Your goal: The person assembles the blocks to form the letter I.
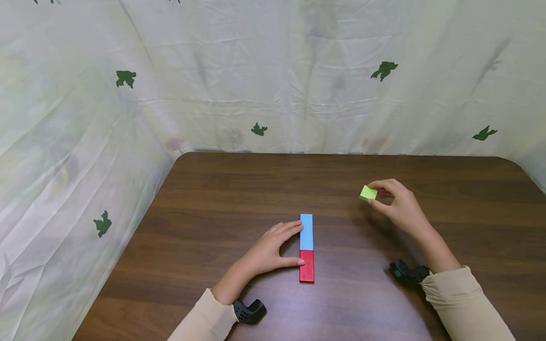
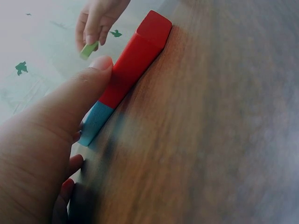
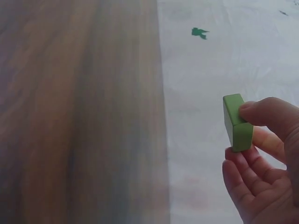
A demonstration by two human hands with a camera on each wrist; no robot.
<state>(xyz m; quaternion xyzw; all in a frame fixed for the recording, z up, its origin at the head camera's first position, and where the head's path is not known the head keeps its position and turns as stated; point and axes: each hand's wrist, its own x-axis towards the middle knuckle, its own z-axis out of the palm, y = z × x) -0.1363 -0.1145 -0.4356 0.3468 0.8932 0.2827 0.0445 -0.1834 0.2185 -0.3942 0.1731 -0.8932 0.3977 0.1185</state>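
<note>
A blue block [image 1: 306, 232] and a red block [image 1: 307, 272] lie end to end on the table, forming one straight strip. My left hand [image 1: 266, 251] is at the strip's left side, its thumb touching the red block and its extended fingertips at the blue one. The left wrist view shows the thumb against the side of the red block [image 2: 135, 58]. Above the table at the right, my right hand [image 1: 401, 206] pinches a small light-green block [image 1: 368, 192] between thumb and fingers. Up close, the green block [image 3: 236, 119] has flat faces and slightly rounded edges.
The brown wooden table [image 1: 239, 184] has rounded far corners. Behind it and along the left hangs a pale curtain [image 1: 290, 71] with dark green leaf-like patches. Each wrist bears a black band, the right band [image 1: 409, 273] standing over the table.
</note>
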